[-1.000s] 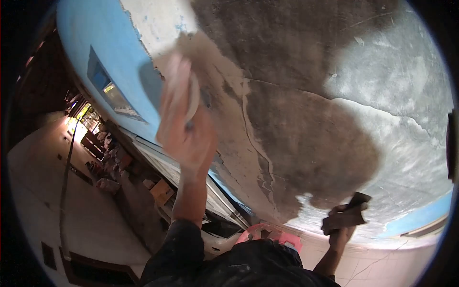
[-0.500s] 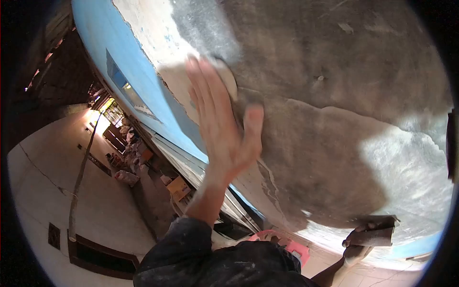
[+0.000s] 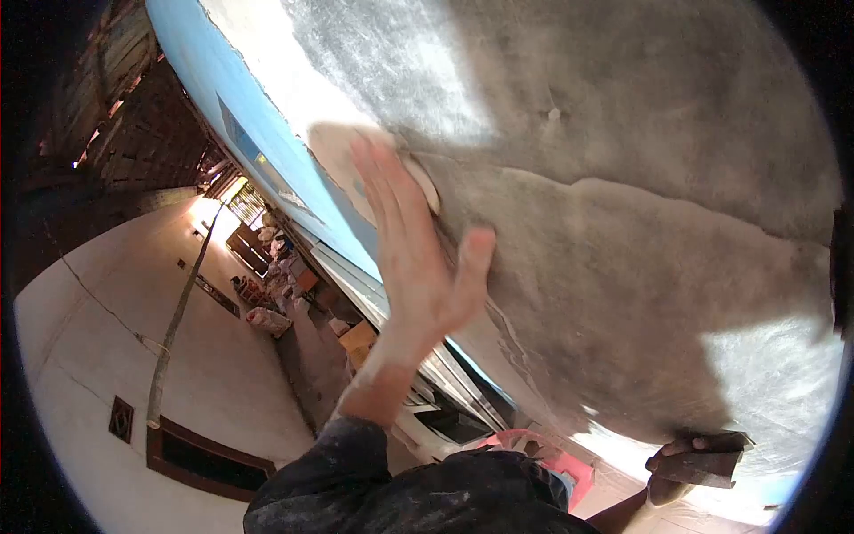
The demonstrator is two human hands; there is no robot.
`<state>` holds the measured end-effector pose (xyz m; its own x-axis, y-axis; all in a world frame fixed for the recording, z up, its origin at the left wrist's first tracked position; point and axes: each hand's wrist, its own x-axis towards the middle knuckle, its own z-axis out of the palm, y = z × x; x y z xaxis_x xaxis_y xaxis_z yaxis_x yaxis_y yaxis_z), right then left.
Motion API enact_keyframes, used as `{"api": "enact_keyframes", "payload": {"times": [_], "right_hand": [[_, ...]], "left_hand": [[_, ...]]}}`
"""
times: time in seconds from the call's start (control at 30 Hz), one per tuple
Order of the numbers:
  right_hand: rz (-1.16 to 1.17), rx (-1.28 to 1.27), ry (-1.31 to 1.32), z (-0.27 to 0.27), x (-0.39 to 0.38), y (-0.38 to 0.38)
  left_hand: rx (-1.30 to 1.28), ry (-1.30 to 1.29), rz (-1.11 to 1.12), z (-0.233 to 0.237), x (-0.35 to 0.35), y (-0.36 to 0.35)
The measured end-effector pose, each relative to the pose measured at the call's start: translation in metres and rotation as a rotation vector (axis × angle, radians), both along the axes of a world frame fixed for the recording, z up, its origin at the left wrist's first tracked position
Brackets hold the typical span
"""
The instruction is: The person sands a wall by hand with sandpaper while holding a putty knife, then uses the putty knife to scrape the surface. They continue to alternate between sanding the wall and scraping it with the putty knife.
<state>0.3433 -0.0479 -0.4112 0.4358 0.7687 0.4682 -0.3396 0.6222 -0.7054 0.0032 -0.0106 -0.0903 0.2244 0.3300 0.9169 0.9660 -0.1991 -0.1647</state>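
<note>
At the left edge, a pale wall with a dark recess (image 3: 209, 458) is recorded, with a lit passage running beside it. A blue painted band (image 3: 222, 80) borders the left edge of the grey plastered surface (image 3: 623, 222), which fills the upper and right part of the view.

The left hand (image 3: 418, 267) is raised against that surface near its left edge, just right of the blue band. Its fingers (image 3: 391, 205) are extended, flat and close together, with the thumb spread to the right. A pale pad (image 3: 425, 182) is pressed against the plaster under the fingertips, and only its rim is visible past them. A dark sleeve (image 3: 356, 463) covers the arm below.

A raised seam (image 3: 623, 191) is noted running rightward across the plaster from the pad. A pink object (image 3: 569, 463) is seen at the bottom, partly hidden by the dark clothing.

At the lower right edge of the plastered surface, the right hand (image 3: 669, 472) is recorded with its fingers curled around a dark flat tool (image 3: 712, 465). The tool is held close to the plaster; contact cannot be determined.
</note>
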Motion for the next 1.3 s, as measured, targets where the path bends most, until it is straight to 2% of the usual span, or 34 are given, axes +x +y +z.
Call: {"api": "enact_keyframes", "payload": {"times": [0.07, 0.13, 0.23, 0.33, 0.43, 0.53, 0.6, 0.67, 0.7, 0.8, 0.87, 0.93, 1.03, 1.13, 1.23, 1.3], "right_hand": [[0.002, -0.001, 0.003, -0.003, -0.001, 0.000], [0.003, -0.004, 0.002, -0.003, -0.001, -0.001], [0.000, -0.001, -0.008, -0.002, 0.000, -0.002], [-0.004, 0.008, -0.020, -0.003, 0.003, -0.002], [-0.003, 0.011, -0.012, -0.003, 0.003, -0.002], [0.002, 0.012, -0.008, -0.003, 0.002, -0.001], [-0.002, 0.014, -0.008, -0.003, 0.001, -0.001], [-0.005, 0.017, -0.004, -0.005, 0.000, -0.002], [-0.006, 0.019, -0.001, -0.005, -0.001, -0.001], [-0.009, 0.027, -0.004, -0.006, -0.004, -0.001], [-0.007, 0.021, -0.002, -0.005, -0.008, 0.001], [-0.006, 0.018, -0.004, -0.002, -0.007, 0.000], [-0.017, 0.024, -0.009, -0.003, -0.007, -0.002], [-0.022, 0.027, -0.016, -0.004, -0.008, -0.002], [-0.018, 0.017, -0.015, -0.002, -0.008, 0.000], [-0.017, 0.020, -0.018, -0.002, -0.006, 0.002]], "left_hand": [[-0.039, -0.027, 0.060, 0.035, 0.000, -0.004], [-0.047, -0.062, 0.080, 0.039, -0.001, -0.005], [-0.025, -0.109, 0.003, 0.006, 0.005, 0.000], [-0.054, -0.050, 0.036, -0.029, 0.002, -0.001], [0.026, -0.001, 0.039, 0.005, -0.006, 0.006], [-0.025, -0.099, 0.040, 0.033, 0.007, 0.001], [-0.035, -0.121, 0.031, 0.023, 0.012, 0.002], [-0.077, -0.185, -0.019, -0.007, 0.015, -0.004], [-0.134, -0.174, 0.039, -0.016, 0.014, -0.009], [0.002, -0.018, 0.076, 0.005, -0.001, 0.004], [-0.040, -0.043, 0.094, 0.032, 0.001, 0.000], [-0.082, -0.105, 0.084, 0.031, 0.004, -0.005], [-0.167, -0.207, 0.049, -0.023, 0.013, -0.012], [-0.008, -0.027, 0.043, 0.001, 0.004, 0.003], [-0.073, -0.095, 0.071, 0.029, 0.009, -0.005], [-0.059, -0.134, 0.028, 0.013, 0.011, -0.003]]}}
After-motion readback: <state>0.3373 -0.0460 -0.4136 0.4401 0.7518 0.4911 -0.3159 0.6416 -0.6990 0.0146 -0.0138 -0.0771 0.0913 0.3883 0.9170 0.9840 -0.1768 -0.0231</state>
